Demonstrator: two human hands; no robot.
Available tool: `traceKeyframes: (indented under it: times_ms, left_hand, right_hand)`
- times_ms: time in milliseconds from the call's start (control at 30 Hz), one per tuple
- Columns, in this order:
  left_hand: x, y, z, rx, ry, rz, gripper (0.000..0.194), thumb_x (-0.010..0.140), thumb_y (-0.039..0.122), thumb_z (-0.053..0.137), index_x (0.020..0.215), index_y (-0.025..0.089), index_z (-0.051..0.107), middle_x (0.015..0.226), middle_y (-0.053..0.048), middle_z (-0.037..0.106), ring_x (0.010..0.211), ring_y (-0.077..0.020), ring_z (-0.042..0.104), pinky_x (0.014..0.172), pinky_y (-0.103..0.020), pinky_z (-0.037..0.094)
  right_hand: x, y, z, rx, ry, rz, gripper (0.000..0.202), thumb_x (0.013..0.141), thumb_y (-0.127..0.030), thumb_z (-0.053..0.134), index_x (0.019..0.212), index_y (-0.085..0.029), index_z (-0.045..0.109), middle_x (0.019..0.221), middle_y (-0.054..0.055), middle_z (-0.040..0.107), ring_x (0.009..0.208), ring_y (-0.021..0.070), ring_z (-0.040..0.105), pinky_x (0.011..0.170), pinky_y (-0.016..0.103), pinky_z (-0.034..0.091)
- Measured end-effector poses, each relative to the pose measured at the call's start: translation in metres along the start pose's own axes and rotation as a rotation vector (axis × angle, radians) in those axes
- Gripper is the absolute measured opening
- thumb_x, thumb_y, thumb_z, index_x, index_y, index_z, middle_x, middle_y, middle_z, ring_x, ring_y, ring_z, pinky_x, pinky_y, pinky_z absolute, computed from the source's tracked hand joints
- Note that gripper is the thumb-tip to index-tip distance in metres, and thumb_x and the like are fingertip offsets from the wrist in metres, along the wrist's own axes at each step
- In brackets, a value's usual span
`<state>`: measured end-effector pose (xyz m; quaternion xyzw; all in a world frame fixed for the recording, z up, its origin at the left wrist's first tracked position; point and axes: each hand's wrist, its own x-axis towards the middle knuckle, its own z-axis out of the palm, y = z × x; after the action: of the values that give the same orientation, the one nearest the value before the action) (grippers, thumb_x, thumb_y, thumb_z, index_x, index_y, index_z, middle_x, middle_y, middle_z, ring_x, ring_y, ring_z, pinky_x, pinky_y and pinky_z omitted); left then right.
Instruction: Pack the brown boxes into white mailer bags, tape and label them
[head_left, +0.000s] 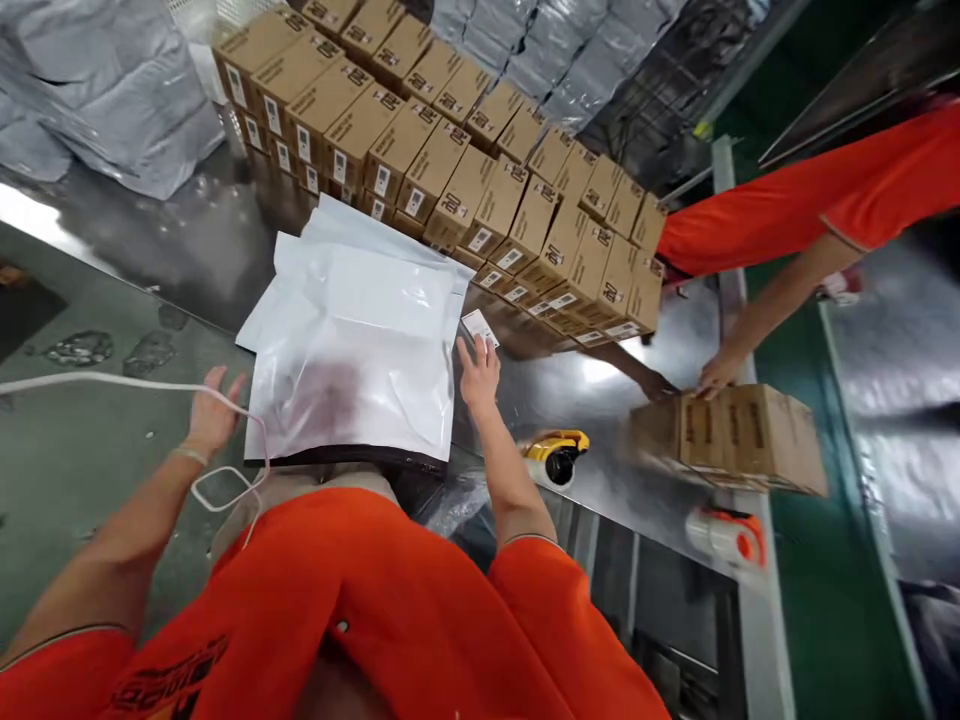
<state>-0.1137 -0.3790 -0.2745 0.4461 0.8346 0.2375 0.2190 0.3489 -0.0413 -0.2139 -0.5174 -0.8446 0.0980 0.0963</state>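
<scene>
Large white plastic mailing bags (360, 400) lie stacked in front of my body, their dark edge toward me. My right hand (480, 378) is at the right side of the stack, fingers apart, its fingertips at the edge of a small white printed card (477, 326) on the metal table. To the left of the bags is my left hand (213, 412), raised with its fingers apart and nothing in them. A white cable (135, 378) crosses in front of this hand and loops down by my waist.
Rows of brown cartons (450, 190) stand on the metal table (255, 220) beyond the bags. A yellow tape dispenser (559, 455) and an orange one (726, 537) lie to the right. A co-worker's hands (716, 375) hold several brown boxes (735, 435) near a green conveyor belt (814, 560).
</scene>
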Motion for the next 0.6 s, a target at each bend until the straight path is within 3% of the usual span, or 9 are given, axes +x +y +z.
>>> traceKeyframes:
  times_ms: [100, 233, 400, 500, 600]
  left_hand:
    - [0.026, 0.001, 0.015, 0.083, -0.086, 0.154, 0.032, 0.098, 0.014, 0.058, 0.128, 0.017, 0.071, 0.159, -0.025, 0.058, 0.169, -0.0455, 0.028, 0.135, -0.069, 0.021]
    - [0.042, -0.002, 0.019, 0.057, -0.213, 0.21, 0.03, 0.092, 0.011, 0.061, 0.116, 0.022, 0.077, 0.142, -0.02, 0.072, 0.164, -0.044, 0.04, 0.135, -0.064, 0.024]
    - [0.064, 0.007, -0.003, -0.075, -0.409, 0.31, 0.028, 0.079, 0.018, 0.07, 0.102, 0.027, 0.081, 0.133, -0.015, 0.08, 0.152, -0.0411, 0.057, 0.136, -0.058, 0.03]
    - [0.081, 0.017, -0.017, -0.157, -0.483, 0.248, 0.031, 0.07, 0.021, 0.074, 0.098, 0.028, 0.084, 0.128, -0.013, 0.083, 0.144, -0.0402, 0.065, 0.136, -0.055, 0.032]
    - [0.101, 0.027, -0.033, -0.307, -0.502, 0.023, 0.028, 0.065, 0.018, 0.08, 0.092, 0.023, 0.084, 0.116, -0.012, 0.085, 0.124, -0.0353, 0.077, 0.124, -0.045, 0.051]
  right_hand:
    - [-0.016, 0.045, 0.002, -0.084, -0.205, -0.081, 0.068, 0.098, -0.005, 0.057, 0.163, -0.024, 0.065, 0.18, 0.018, 0.044, 0.173, 0.0441, 0.027, 0.135, 0.07, 0.029]
    - [-0.014, 0.045, 0.028, -0.064, -0.376, -0.283, 0.074, 0.093, -0.002, 0.063, 0.162, -0.028, 0.065, 0.18, 0.012, 0.046, 0.174, 0.0365, 0.028, 0.141, 0.063, 0.023]
    - [0.012, 0.046, 0.033, 0.064, -0.489, -0.466, 0.067, 0.095, 0.001, 0.054, 0.154, -0.026, 0.072, 0.172, 0.01, 0.058, 0.171, 0.0305, 0.037, 0.143, 0.057, 0.025]
    - [0.021, 0.048, 0.027, 0.196, -0.567, -0.47, 0.061, 0.092, 0.0, 0.055, 0.144, -0.022, 0.078, 0.165, 0.011, 0.064, 0.166, 0.0277, 0.046, 0.141, 0.055, 0.03]
    - [0.025, 0.046, 0.022, 0.438, -0.533, -0.28, 0.045, 0.088, -0.005, 0.061, 0.123, -0.02, 0.086, 0.152, 0.012, 0.075, 0.157, 0.0281, 0.058, 0.138, 0.054, 0.037]
